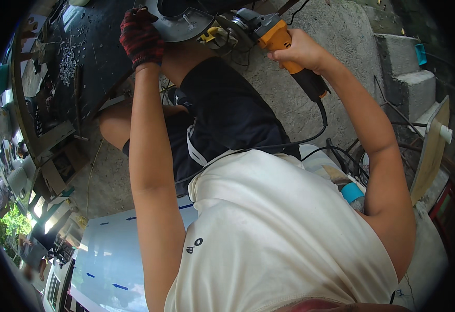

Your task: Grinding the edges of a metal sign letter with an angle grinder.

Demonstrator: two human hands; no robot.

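My left hand (142, 40), in a red and black work glove, is closed on the left edge of a dark grey curved metal piece (183, 31) with a round opening, partly cut off by the top of the view. Bare, my right hand (306, 50) wraps round the body of an orange and black angle grinder (275, 39). The grinder's head points left toward the metal piece; whether its disc touches the metal I cannot tell. A yellow part (213, 35) sits between the grinder head and the metal piece.
The grinder's black cord (322, 113) runs down and across my lap. At the left, a black tabletop (94, 57) carries many small metal bits. Concrete steps (414, 86) rise at the right. A glossy pale blue panel (115, 260) lies at lower left, and a person (32, 255) is beyond it.
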